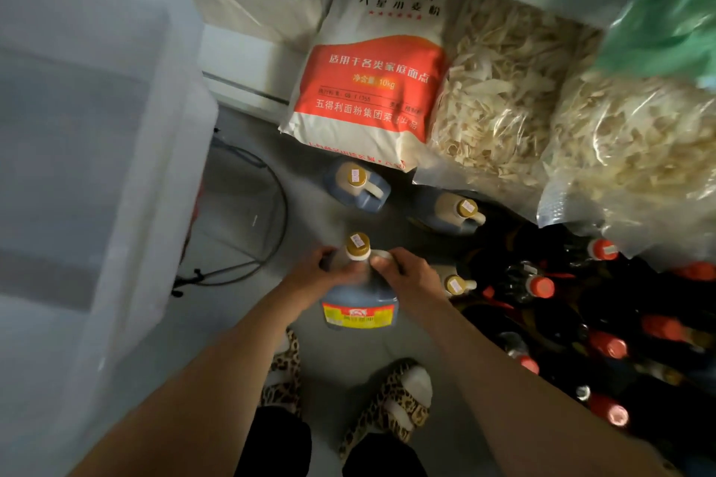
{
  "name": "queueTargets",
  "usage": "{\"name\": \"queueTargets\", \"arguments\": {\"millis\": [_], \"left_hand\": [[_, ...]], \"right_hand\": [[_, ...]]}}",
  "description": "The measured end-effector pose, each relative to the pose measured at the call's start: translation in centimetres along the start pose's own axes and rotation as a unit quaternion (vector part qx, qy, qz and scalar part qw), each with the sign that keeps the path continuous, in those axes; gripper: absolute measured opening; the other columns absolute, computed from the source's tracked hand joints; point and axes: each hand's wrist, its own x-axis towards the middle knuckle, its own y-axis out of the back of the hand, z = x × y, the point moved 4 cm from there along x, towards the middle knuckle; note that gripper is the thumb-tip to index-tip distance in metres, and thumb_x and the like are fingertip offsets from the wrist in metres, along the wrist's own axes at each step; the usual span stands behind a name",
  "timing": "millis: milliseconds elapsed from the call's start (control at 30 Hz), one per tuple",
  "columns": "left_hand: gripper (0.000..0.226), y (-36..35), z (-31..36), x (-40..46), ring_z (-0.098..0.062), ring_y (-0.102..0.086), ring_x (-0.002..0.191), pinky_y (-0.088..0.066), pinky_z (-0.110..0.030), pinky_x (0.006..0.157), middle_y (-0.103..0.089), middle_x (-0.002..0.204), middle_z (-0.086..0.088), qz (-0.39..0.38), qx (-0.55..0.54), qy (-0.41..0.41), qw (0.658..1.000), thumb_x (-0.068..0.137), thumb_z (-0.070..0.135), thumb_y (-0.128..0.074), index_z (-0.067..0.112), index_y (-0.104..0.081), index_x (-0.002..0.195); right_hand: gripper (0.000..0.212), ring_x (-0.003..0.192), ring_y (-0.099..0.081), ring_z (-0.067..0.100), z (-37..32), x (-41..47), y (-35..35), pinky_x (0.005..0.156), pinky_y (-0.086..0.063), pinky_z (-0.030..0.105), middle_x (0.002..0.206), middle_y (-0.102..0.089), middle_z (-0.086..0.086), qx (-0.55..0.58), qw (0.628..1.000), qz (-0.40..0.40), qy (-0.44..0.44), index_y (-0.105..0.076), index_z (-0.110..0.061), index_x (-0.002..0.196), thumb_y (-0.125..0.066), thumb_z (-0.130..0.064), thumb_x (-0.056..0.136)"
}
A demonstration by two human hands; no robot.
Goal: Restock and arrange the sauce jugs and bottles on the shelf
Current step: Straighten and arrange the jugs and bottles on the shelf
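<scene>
Dark sauce jug (358, 298) — gold cap, yellow-and-red label, pale neck — stands on the floor below the flour sack (372, 62), left hand (314, 267) clasping its shoulder, right hand (407, 269) closed around its handle.

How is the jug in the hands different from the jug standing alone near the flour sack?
The held jug is gripped by the left hand and right hand; the lone jug stands untouched on the floor. The held jug shows a yellow-red label; the lone jug's label is not visible. Both hold dark sauce under gold caps.
</scene>
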Motion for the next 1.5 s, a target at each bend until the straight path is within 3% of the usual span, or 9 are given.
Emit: {"name": "queueTargets", "arguments": {"millis": [167, 333, 433, 733, 933, 1067, 1167, 1367, 1500], "left_hand": [[0.108, 0.4, 6.5, -12.2, -0.021, -0.064, 0.107, -0.054, -0.043, 0.093, -0.067, 0.118, -0.001, -0.004, -0.001, 0.014, 1.0, 0.037, 0.091, -0.062, 0.027, -0.06, 0.123], [0.094, 2.8, 15.7, -24.1, -0.017, -0.064, 0.096, -0.053, -0.035, 0.081, -0.066, 0.109, 0.0, -0.038, 0.069, -0.015, 0.997, 0.055, 0.092, -0.056, 0.023, -0.061, 0.119], [0.07, 5.1, 21.8, -31.6, -0.009, -0.061, 0.083, -0.048, -0.028, 0.071, -0.066, 0.089, 0.005, -0.042, 0.108, -0.068, 0.991, 0.068, 0.086, -0.058, 0.023, -0.066, 0.097], [0.104, 12.6, 39.8, -52.9, -0.016, -0.069, 0.096, -0.057, -0.037, 0.087, -0.072, 0.108, 0.007, 0.074, 0.161, -0.244, 0.953, 0.043, 0.106, -0.044, 0.033, -0.067, 0.114], [0.069, 17.0, 49.3, -64.2, -0.015, -0.07, 0.078, -0.053, -0.025, 0.064, -0.072, 0.087, 0.004, 0.173, 0.154, -0.361, 0.903, 0.076, 0.085, -0.05, 0.022, -0.069, 0.095], [0.062, 19.8, 54.2, -68.8, -0.018, -0.069, 0.096, -0.057, -0.034, 0.084, -0.069, 0.111, 0.007, 0.191, 0.149, -0.421, 0.874, 0.078, 0.071, -0.065, 0.023, -0.062, 0.117], [0.073, 21.7, 57.2, -70.4, -0.003, -0.061, 0.094, -0.052, -0.023, 0.073, -0.059, 0.118, 0.015, 0.195, 0.178, -0.458, 0.849, 0.078, 0.055, -0.076, 0.035, -0.044, 0.14], [0.106, 27.4, 62.5, -68.1, -0.013, -0.061, 0.115, -0.052, -0.038, 0.098, -0.061, 0.132, 0.01, 0.208, 0.168, -0.493, 0.828, 0.051, 0.059, -0.09, 0.031, -0.045, 0.143], [0.103, 31.0, 65.3, -65.5, -0.014, -0.06, 0.118, -0.049, -0.04, 0.103, -0.06, 0.135, 0.009, 0.203, 0.161, -0.504, 0.824, 0.058, 0.05, -0.091, 0.028, -0.041, 0.145]], "right_hand": [[0.031, 0.079, -0.059, 0.02, -5.6, -9.6, 4.9, 0.063, -0.038, 0.031, 0.079, -0.06, -0.004, -0.007, 0.999, 0.033, -0.007, -0.053, -0.026, 0.076, -0.055, -0.049, 0.097], [0.04, 0.084, -0.063, 0.029, -12.9, -19.0, 11.9, 0.072, -0.047, 0.035, 0.086, -0.067, 0.005, -0.099, 0.991, 0.082, 0.029, -0.054, -0.028, 0.075, -0.047, -0.062, 0.095], [0.046, 0.073, -0.057, 0.024, -18.5, -25.2, 16.3, 0.057, -0.037, 0.03, 0.071, -0.059, -0.001, -0.112, 0.985, 0.117, 0.06, -0.053, -0.024, 0.071, -0.046, -0.06, 0.098], [0.068, 0.076, -0.063, 0.033, -37.3, -43.0, 29.7, 0.068, -0.047, 0.037, 0.07, -0.065, 0.01, -0.105, 0.924, 0.252, 0.268, -0.06, -0.011, 0.069, -0.04, -0.072, 0.093], [0.062, 0.082, -0.065, 0.028, -48.2, -51.3, 36.8, 0.073, -0.044, 0.033, 0.072, -0.068, 0.001, -0.086, 0.871, 0.324, 0.359, -0.072, -0.015, 0.074, -0.044, -0.066, 0.095], [0.061, 0.082, -0.068, 0.027, -53.7, -53.9, 40.4, 0.085, -0.055, 0.041, 0.073, -0.074, -0.001, -0.013, 0.856, 0.351, 0.379, -0.067, -0.02, 0.059, -0.05, -0.069, 0.092], [0.062, 0.074, -0.069, 0.026, -57.4, -54.0, 42.2, 0.081, -0.059, 0.049, 0.064, -0.072, -0.004, 0.033, 0.84, 0.366, 0.399, -0.069, -0.019, 0.057, -0.054, -0.072, 0.087], [0.059, 0.074, -0.064, 0.026, -64.5, -52.5, 43.8, 0.076, -0.051, 0.038, 0.062, -0.064, -0.005, 0.012, 0.819, 0.397, 0.414, -0.07, -0.019, 0.07, -0.051, -0.071, 0.089], [0.055, 0.073, -0.061, 0.02, -68.3, -49.5, 43.8, 0.073, -0.044, 0.031, 0.065, -0.063, -0.007, 0.001, 0.822, 0.398, 0.408, -0.071, -0.015, 0.078, -0.052, -0.065, 0.092]]}}
